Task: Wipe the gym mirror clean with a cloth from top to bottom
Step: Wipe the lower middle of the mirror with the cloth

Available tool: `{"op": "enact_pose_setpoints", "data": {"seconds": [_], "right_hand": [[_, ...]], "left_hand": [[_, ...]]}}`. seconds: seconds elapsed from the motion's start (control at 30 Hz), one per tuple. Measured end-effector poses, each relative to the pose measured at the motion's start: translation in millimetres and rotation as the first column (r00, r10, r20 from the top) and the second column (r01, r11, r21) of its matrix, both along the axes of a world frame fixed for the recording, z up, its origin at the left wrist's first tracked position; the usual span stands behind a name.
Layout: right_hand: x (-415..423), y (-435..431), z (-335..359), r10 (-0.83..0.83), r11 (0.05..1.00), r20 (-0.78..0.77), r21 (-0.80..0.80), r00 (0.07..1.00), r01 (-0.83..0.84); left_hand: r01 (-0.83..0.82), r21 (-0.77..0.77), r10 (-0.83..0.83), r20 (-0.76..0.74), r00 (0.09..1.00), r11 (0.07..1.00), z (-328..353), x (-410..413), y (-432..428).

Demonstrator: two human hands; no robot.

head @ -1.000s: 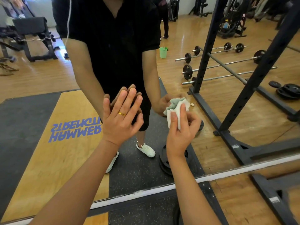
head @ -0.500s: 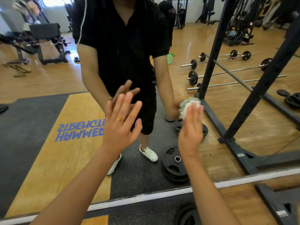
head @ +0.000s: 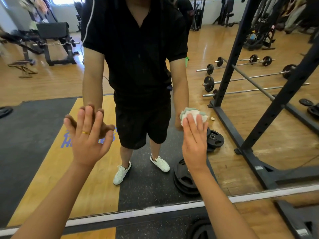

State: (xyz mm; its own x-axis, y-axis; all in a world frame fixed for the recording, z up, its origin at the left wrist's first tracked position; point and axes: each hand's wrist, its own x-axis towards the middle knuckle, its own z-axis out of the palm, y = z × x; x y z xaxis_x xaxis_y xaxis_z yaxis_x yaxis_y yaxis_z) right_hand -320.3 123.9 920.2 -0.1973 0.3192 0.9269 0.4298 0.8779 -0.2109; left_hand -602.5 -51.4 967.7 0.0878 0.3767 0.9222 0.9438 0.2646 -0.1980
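Head view: compared with half a second earlier, the two hands stand farther apart in the frame. The left hand (head: pixel 88 140) has shifted toward the left and now covers most of the blue mirrored lettering (head: pixel 65 144) on the reflected platform, and more of the reflected black shirt shows at the top. The right hand (head: pixel 194 140) sits a little lower and farther left than before, now clear of the reflected rack (head: pixel 269 118), and the cloth (head: pixel 193 113) has gone from a bunched tuft above the fingertips to a flatter wad under them. The left forearm rises from the lower left of the frame. Its hand is held up with the back toward the camera and the fingers spread wide, gripping nothing, with a gold ring (head: pixel 85 132) on one finger. The fingertips meet those of the reflected hand on the mirror (head: pixel 43 87). The right forearm comes up from the lower right. Its hand is flat with the fingers straight and close together, pressing the cloth against the glass rather than pinching it; the thumb cannot be made out. The cloth lies right of centre, in the middle height of the frame, under and just above the right fingertips. It is white with pale green edges, crumpled in several folds, and joins its own reflection. Below it a stack of black weight plates (head: pixel 186 180) shows in the glass, and barbells (head: pixel 250 77) lie on the wooden floor at the upper right.
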Motion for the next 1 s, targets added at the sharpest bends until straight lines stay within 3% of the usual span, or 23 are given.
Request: {"op": "enact_pose_setpoints", "data": {"seconds": [0.17,0.33,0.47,0.6,0.7,0.87,1.0], "right_hand": [[-22,-20,3,0.015,0.997,-0.129,-0.071,0.991,-0.024],[-6,-9,2,0.036,0.999,-0.02,0.014,0.999,-0.036],[-12,-16,7,-0.112,0.988,-0.171,-0.123,0.979,0.091],[-51,-46,2,-0.053,0.988,-0.192,-0.156,0.98,0.023],[-29,-29,-2,-0.053,0.992,-0.141,-0.123,0.989,0.036],[-25,-27,11,-0.142,0.947,-0.343,-0.32,0.928,0.027],[-78,-70,8,-0.063,0.96,-0.339,-0.278,0.939,-0.036]], "left_hand": [[-0.062,0.044,0.065,-0.054,0.996,0.997,-4,-3,10],[-0.068,0.05,0.071,-0.069,0.995,0.996,-5,-4,11],[-0.083,0.057,0.087,-0.069,0.994,0.995,-6,-4,11],[-0.084,0.056,0.088,-0.072,0.994,0.995,-6,-4,12],[-0.09,0.057,0.094,-0.074,0.993,0.994,-6,-4,12],[-0.071,0.071,0.076,-0.066,0.995,0.995,-7,-4,14],[-0.048,0.056,0.051,-0.052,0.997,0.997,-7,-4,13]]}}
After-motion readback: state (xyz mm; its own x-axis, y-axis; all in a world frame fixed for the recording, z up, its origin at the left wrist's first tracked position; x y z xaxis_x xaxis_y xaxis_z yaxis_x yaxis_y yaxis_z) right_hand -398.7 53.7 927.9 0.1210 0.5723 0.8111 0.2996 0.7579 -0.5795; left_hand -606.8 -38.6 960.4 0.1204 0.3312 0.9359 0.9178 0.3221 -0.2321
